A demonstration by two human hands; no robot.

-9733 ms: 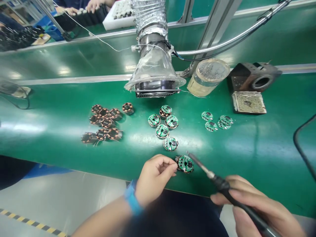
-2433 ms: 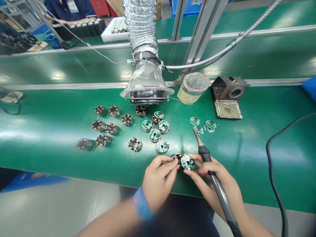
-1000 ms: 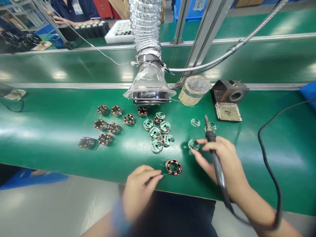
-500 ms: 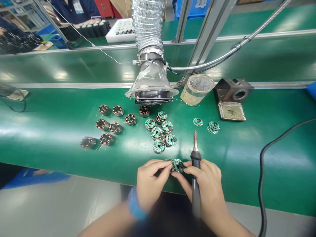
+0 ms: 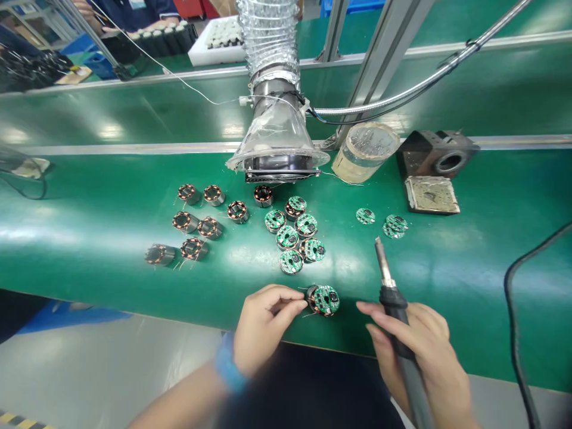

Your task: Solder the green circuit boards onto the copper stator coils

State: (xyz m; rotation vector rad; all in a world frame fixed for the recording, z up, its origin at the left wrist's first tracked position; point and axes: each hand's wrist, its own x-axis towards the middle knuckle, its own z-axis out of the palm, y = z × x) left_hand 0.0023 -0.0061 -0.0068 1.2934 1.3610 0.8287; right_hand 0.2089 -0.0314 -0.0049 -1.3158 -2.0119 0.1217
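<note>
My left hand (image 5: 266,319), with a blue band at the wrist, pinches at the left edge of a copper-wound motor stator (image 5: 311,301). Whether its fingertips grip the body or a thin wire lead is too small to tell. A round green circuit board (image 5: 326,300) sits on that stator, facing up. Apart from it on the right, my right hand (image 5: 422,345) is closed around a soldering iron (image 5: 395,310), its tip pointing up and away. The thumb and forefinger of that hand are spread. Just beyond lie several stators topped with boards (image 5: 291,261).
Several bare stators (image 5: 193,249) stand at left. Loose boards (image 5: 395,224) lie right of centre. A fume hose hood (image 5: 279,149) hangs over the bench's back, beside a tape-wrapped round container (image 5: 366,152) and an iron stand with sponge (image 5: 432,193). A black cable (image 5: 513,322) runs at right. Across sits another person (image 5: 134,15).
My right hand has let go of the stator and moved right with the soldering iron, which now tilts leftward at its tip. My left hand stays by the stator, slightly further left.
</note>
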